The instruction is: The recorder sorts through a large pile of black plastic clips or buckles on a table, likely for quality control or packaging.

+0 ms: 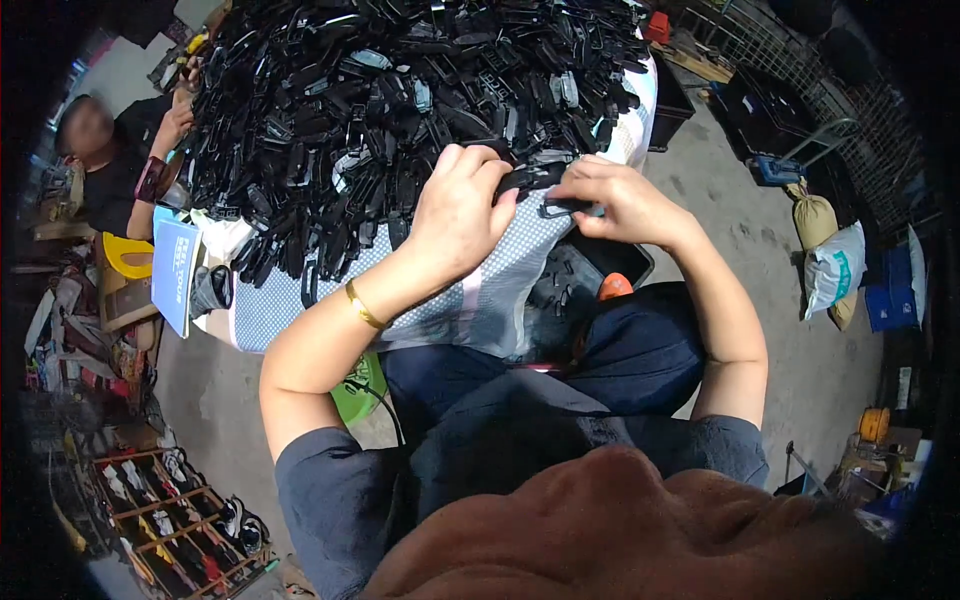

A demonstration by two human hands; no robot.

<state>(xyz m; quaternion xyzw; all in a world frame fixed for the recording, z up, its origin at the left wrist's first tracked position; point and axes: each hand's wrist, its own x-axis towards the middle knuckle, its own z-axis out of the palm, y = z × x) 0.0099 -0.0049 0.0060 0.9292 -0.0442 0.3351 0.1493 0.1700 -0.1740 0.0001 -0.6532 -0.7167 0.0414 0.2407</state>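
Observation:
A big heap of black plastic parts (400, 110) covers a table spread with a dotted cloth (500, 280). At the heap's near edge my left hand (462, 210) grips a black part (533, 177), a gold bangle on its wrist. My right hand (618, 200) pinches a small dark frame-shaped piece (562, 207) right beside it. The two hands meet over the cloth, fingers curled around the pieces. My dark trousers and dark sleeves fill the lower middle.
Another person (110, 160) sits at the far left of the table. A blue booklet (175, 270) lies at the table's left corner. A dark bin of parts (590, 275) stands by my knee. Sacks (830, 265) and crates stand right; a wooden rack (170, 520) lower left.

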